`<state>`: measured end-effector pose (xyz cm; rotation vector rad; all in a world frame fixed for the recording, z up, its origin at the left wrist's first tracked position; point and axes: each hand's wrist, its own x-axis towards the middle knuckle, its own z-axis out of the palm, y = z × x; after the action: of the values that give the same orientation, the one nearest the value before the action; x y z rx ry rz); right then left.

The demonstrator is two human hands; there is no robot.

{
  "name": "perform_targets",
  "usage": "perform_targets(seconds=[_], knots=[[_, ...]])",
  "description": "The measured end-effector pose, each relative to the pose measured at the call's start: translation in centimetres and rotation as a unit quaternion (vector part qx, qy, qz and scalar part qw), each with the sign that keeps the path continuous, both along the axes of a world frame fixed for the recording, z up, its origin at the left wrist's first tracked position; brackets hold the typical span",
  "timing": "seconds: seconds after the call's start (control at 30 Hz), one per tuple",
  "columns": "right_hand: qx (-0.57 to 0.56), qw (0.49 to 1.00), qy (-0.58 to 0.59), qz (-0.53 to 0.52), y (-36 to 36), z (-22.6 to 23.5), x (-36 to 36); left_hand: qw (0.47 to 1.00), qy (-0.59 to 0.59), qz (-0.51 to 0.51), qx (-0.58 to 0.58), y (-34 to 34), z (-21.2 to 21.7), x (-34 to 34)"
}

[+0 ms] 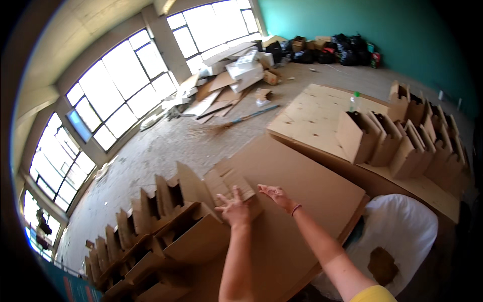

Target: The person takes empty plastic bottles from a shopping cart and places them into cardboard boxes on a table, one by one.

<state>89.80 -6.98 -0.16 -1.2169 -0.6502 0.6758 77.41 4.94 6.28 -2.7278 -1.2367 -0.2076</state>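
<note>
My left hand [234, 207] lies with spread fingers against a small brown cardboard box [226, 182] at the end of a row of boxes. Just to the right of that box, my right hand [279, 197] is held with its fingers stretched out toward it and nothing in them. A dark band circles my right wrist. Under both hands spreads a large flat sheet of cardboard [302, 176]. Several open-topped cardboard boxes [188, 240] stand in rows to the left, their flaps upright.
More open boxes [359, 138] stand on a wooden board [307, 113] at the right, beside a green-capped bottle [355, 103]. A white sack [402, 221] sits at the near right. A broom [241, 121], scrap foam [244, 70] and black bags [347, 50] lie beyond.
</note>
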Motion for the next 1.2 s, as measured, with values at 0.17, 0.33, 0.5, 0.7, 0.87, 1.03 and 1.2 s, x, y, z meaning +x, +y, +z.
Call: perform_targets(seconds=[0.17,0.33,0.5,0.7,0.87,1.03,1.2], knots=[[-0.243,0.673,-0.508,-0.48,-14.3,5.9,13.9,1.0,0.007,0.018,0.003,0.5,0.4,-1.2],[-0.424,0.557,-0.476,-0.532,-26.5,8.0,22.0,1.0,-0.015,-0.004,0.009,0.8,0.2,-1.6],[-0.554,0.591,-0.398,-0.432,-25.9,5.9,19.7,1.0,-0.012,-0.009,0.002,1.0,-0.4,-1.3],[-0.467,0.553,-0.573,-0.384,-26.6,7.5,11.9,0.991,-0.035,-0.029,-0.124,1.2,1.5,-2.6],[-0.28,0.731,-0.568,-0.256,-26.8,12.2,-3.3,0.957,-0.124,-0.144,-0.22,0.2,2.8,-8.6],[-0.169,0.828,-0.53,-0.066,-22.7,15.5,-18.0,0.879,-0.213,-0.348,-0.246,-4.7,2.5,-23.9],[-0.074,0.795,-0.592,0.11,-14.7,15.9,-31.8,0.897,-0.228,-0.178,-0.335,-7.5,4.1,-49.0]])
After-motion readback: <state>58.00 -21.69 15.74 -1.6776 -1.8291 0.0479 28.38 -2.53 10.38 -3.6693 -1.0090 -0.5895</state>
